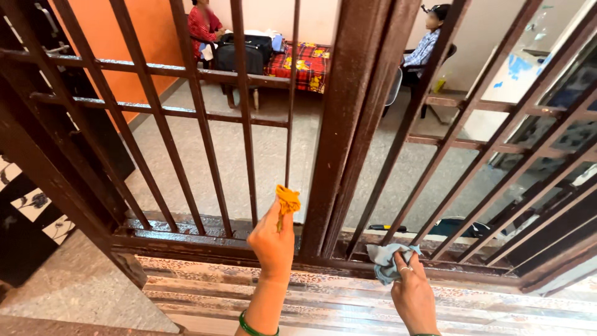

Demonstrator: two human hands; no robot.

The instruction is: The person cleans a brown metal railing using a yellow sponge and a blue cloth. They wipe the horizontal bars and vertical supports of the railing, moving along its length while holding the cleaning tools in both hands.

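My left hand (272,239), with a green bangle at the wrist, is closed around an orange-yellow cloth (287,200) and presses it against a thin vertical bar (291,93) of a brown metal grille gate. My right hand (413,291) grips a crumpled light blue cloth (387,260) near the gate's bottom rail (205,244), just right of the thick centre post (348,118).
Beyond the bars lies a grey tiled floor, a bed with a red patterned cover (305,62) and a black bag (239,56). One person sits at the far left (204,25), another on a chair at the right (426,43). A striped threshold (323,298) lies under my hands.
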